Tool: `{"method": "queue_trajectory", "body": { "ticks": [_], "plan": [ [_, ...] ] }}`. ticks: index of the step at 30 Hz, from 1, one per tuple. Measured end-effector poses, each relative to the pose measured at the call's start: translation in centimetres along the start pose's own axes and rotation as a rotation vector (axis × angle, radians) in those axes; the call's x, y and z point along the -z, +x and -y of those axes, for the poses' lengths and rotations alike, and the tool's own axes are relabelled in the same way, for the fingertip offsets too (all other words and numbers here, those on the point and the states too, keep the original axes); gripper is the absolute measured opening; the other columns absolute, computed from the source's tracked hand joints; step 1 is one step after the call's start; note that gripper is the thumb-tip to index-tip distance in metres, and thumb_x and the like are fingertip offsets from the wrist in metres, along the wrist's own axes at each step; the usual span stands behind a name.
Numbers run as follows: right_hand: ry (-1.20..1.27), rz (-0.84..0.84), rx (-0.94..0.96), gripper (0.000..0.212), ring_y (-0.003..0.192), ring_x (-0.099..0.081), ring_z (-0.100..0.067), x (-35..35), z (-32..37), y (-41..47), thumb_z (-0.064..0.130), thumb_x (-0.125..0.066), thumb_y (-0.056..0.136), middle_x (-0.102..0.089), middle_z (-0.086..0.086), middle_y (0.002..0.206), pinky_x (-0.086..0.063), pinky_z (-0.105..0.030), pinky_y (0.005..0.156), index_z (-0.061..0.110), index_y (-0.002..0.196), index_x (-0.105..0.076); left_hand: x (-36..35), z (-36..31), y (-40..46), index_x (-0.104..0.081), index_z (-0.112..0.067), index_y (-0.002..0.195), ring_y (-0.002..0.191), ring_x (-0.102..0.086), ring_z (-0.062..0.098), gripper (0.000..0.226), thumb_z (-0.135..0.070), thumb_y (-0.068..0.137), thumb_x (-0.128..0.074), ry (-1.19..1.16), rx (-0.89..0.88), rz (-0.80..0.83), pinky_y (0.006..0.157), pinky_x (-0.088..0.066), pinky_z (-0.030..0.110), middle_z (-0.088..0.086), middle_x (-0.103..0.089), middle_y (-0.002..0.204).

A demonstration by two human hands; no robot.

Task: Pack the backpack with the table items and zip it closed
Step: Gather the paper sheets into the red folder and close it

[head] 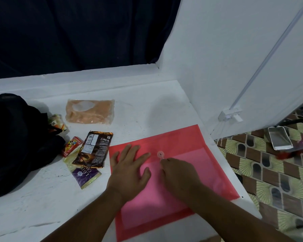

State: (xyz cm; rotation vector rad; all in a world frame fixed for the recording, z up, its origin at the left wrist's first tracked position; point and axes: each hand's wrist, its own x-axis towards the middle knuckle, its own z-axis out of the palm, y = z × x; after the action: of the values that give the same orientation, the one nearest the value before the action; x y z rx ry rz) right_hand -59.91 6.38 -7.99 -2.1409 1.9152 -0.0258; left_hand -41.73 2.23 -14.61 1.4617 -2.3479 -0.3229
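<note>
Both hands lie on the pink folder point(182, 172) at the table's near right: the left hand point(129, 170) presses flat with spread fingers, and the right hand point(178, 173) pinches the string at the round button point(160, 154). Far left lies the black backpack point(16, 140), with snack packets point(93, 151) between, so the left hand is nearer to it.

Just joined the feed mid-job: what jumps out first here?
The big red folder on the white table, right of centre: the left hand presses flat on it while the right hand pinches the string at its button clasp. At far left slumps the black backpack, snack packets beside it.
</note>
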Motion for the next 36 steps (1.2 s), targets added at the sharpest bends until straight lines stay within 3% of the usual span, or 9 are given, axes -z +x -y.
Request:
{"method": "queue_trajectory", "body": {
  "ticks": [3,6,12,15,19,23,28,36],
  "plan": [
    [0.007,-0.013,0.099,0.022,0.085,-0.066,-0.03,1.1,-0.5,1.3,0.017,-0.039,0.101,-0.067,-0.005,0.097,-0.053,-0.036,0.073,0.017,0.093,-0.06,-0.2,0.1,0.0,-0.06,-0.037,0.133,0.147,-0.032,0.023,0.051,-0.054,0.086,-0.049,0.002,-0.004,-0.016,0.115,-0.022,0.055,-0.002,-0.05,0.149],
    [0.012,0.036,0.159,0.022,0.075,-0.062,-0.026,2.1,-1.1,2.8,0.02,-0.048,0.094,-0.064,0.0,0.083,-0.041,-0.03,0.059,0.018,0.078,-0.064,-0.3,0.3,-0.1,-0.061,-0.034,0.133,0.147,-0.033,0.024,0.053,-0.054,0.086,-0.05,0.001,-0.011,-0.026,0.115,-0.021,0.054,-0.002,-0.05,0.149],
    [0.116,0.061,0.186,0.016,0.073,-0.062,-0.01,2.8,-1.6,6.1,0.013,-0.066,0.079,-0.069,0.011,0.077,-0.048,-0.026,0.065,0.025,0.077,-0.076,-0.5,0.4,-0.1,-0.061,-0.029,0.132,0.146,-0.034,0.023,0.053,-0.053,0.085,-0.055,-0.001,-0.017,-0.048,0.115,-0.021,0.052,-0.003,-0.052,0.147],
    [0.143,0.07,0.143,0.004,0.066,-0.062,-0.008,3.2,-2.0,7.8,0.02,-0.078,0.071,-0.067,0.011,0.072,-0.054,-0.029,0.063,0.022,0.072,-0.075,-0.6,0.4,-0.1,-0.06,-0.029,0.134,0.147,-0.033,0.023,0.054,-0.053,0.086,-0.056,-0.013,-0.013,-0.048,0.116,-0.02,0.052,-0.003,-0.052,0.148],
    [0.138,0.109,0.12,0.02,0.065,-0.062,-0.008,3.6,-2.0,9.4,0.028,-0.088,0.058,-0.067,0.009,0.069,-0.056,-0.03,0.061,0.02,0.069,-0.073,-0.5,0.3,0.0,-0.06,-0.03,0.134,0.148,-0.032,0.024,0.053,-0.054,0.087,-0.055,-0.007,-0.01,-0.045,0.117,-0.021,0.055,-0.002,-0.051,0.148],
    [0.189,0.189,0.149,0.018,0.058,-0.065,-0.007,3.3,-2.1,11.3,0.013,-0.087,0.057,-0.068,0.007,0.06,-0.059,-0.035,0.061,0.017,0.063,-0.071,-0.4,0.3,0.0,-0.061,-0.029,0.134,0.148,-0.032,0.025,0.052,-0.053,0.088,-0.054,0.008,-0.012,-0.042,0.116,-0.022,0.055,-0.002,-0.051,0.149],
    [0.211,0.207,0.226,0.014,0.057,-0.058,-0.002,3.2,-3.1,13.0,0.013,-0.084,0.059,-0.063,0.01,0.058,-0.043,-0.02,0.052,0.018,0.061,-0.07,-0.4,0.3,0.0,-0.062,-0.029,0.132,0.148,-0.033,0.024,0.051,-0.052,0.087,-0.054,-0.004,-0.015,-0.046,0.116,-0.022,0.054,-0.004,-0.052,0.148],
    [0.29,0.237,0.275,0.031,0.053,-0.05,-0.002,3.4,-4.3,13.4,0.031,-0.094,0.057,-0.063,0.005,0.06,-0.039,-0.021,0.051,0.016,0.061,-0.067,-0.3,0.3,0.1,-0.063,-0.029,0.131,0.148,-0.033,0.023,0.05,-0.051,0.086,-0.056,0.004,-0.012,-0.039,0.114,-0.025,0.056,-0.004,-0.053,0.146]
  ]
}}
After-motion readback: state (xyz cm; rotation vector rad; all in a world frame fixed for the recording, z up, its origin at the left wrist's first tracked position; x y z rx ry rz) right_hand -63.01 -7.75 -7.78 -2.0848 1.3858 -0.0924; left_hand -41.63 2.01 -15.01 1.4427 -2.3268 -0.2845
